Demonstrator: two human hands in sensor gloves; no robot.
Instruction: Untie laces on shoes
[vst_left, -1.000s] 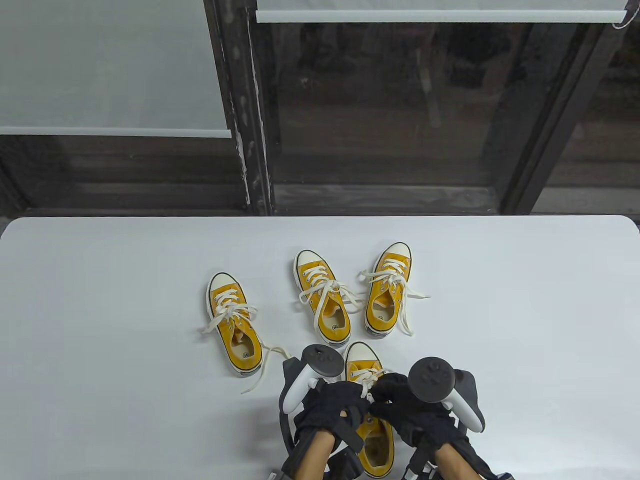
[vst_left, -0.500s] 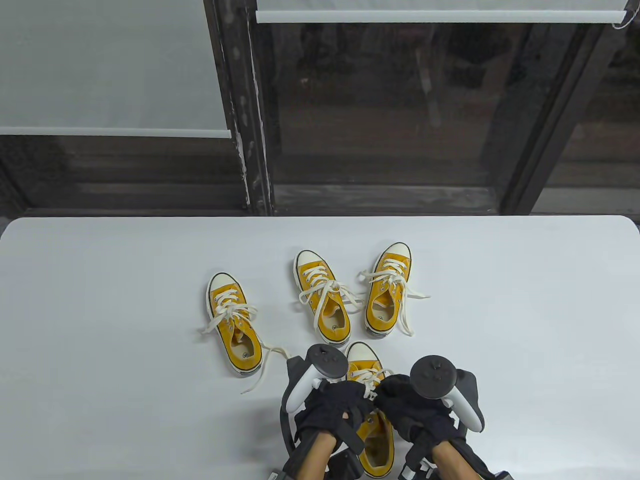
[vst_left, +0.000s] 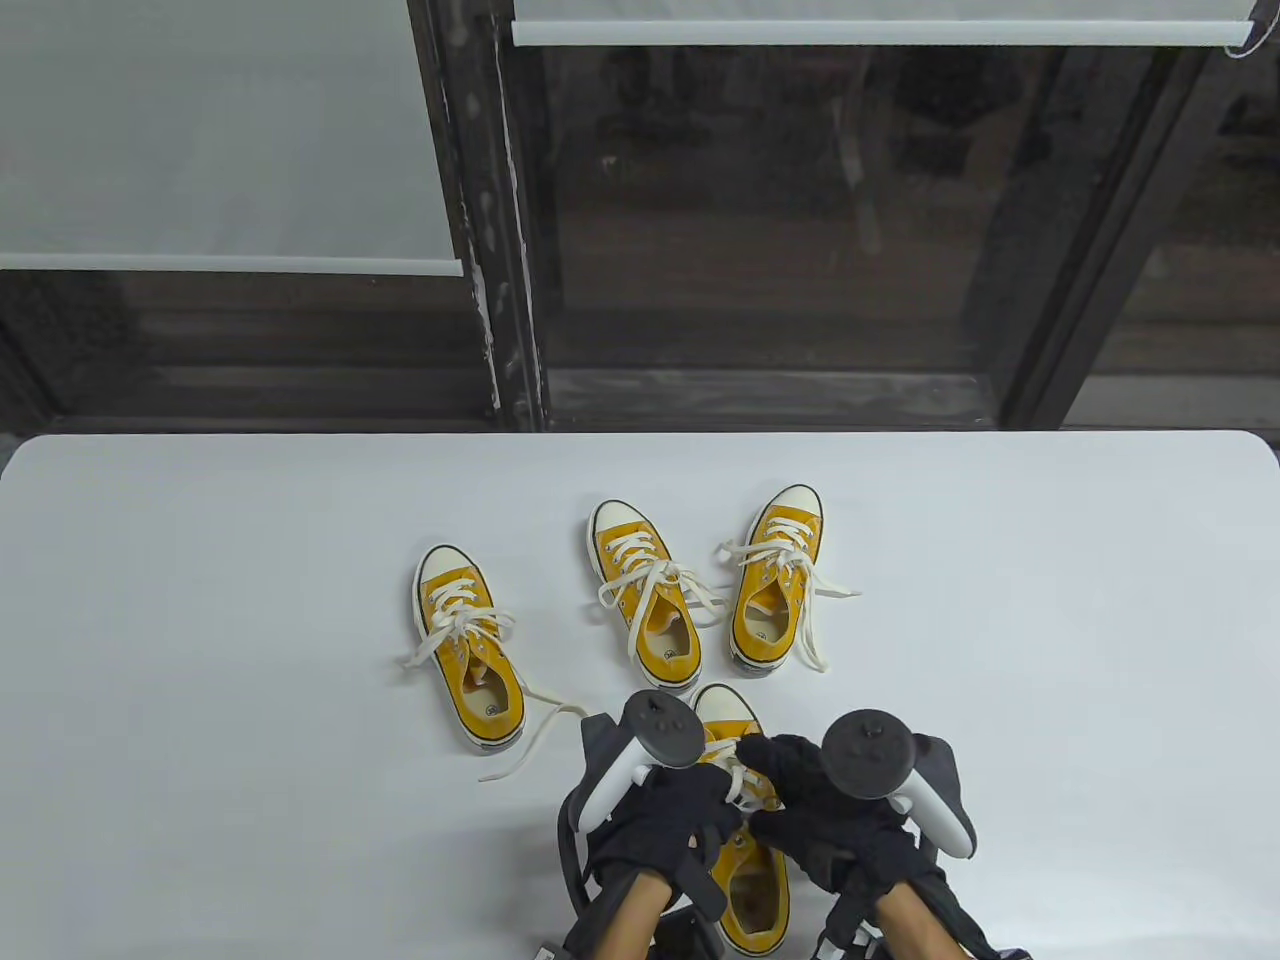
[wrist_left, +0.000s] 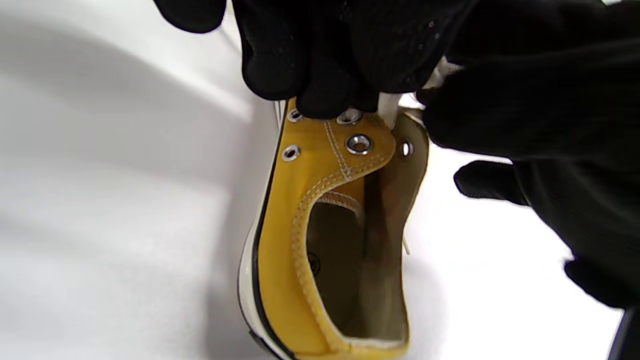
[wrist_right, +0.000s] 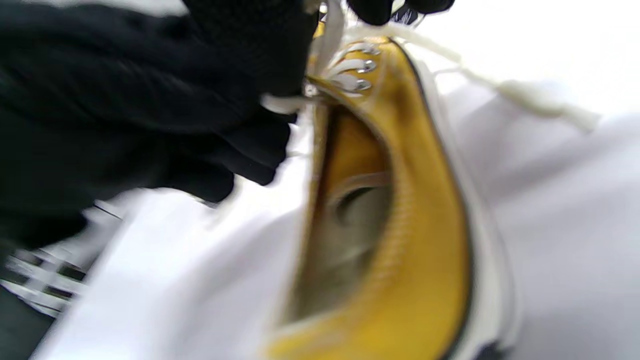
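Note:
Four yellow low sneakers with white laces lie on the white table (vst_left: 200, 600). The nearest shoe (vst_left: 750, 885) points away from me, toe (vst_left: 725, 705) forward. My left hand (vst_left: 715, 795) and right hand (vst_left: 775, 765) meet over its laces (vst_left: 740, 775). In the left wrist view my left fingers (wrist_left: 320, 75) press at the top eyelets of the shoe (wrist_left: 320, 240) and pinch the lace (wrist_left: 387, 107); the right hand (wrist_left: 525, 100) grips lace beside them. In the right wrist view, which is blurred, a lace end (wrist_right: 525, 97) trails off the shoe (wrist_right: 410, 225).
Three more sneakers lie farther out: one at left (vst_left: 470, 650) with a lace trailing toward my left tracker, one in the middle (vst_left: 645, 600), one at right (vst_left: 775, 590) with spread laces. The table's far edge meets a dark window frame.
Both hands have slid a little forward along the near shoe toward its toe, staying together on the laces. The other three shoes have not moved.

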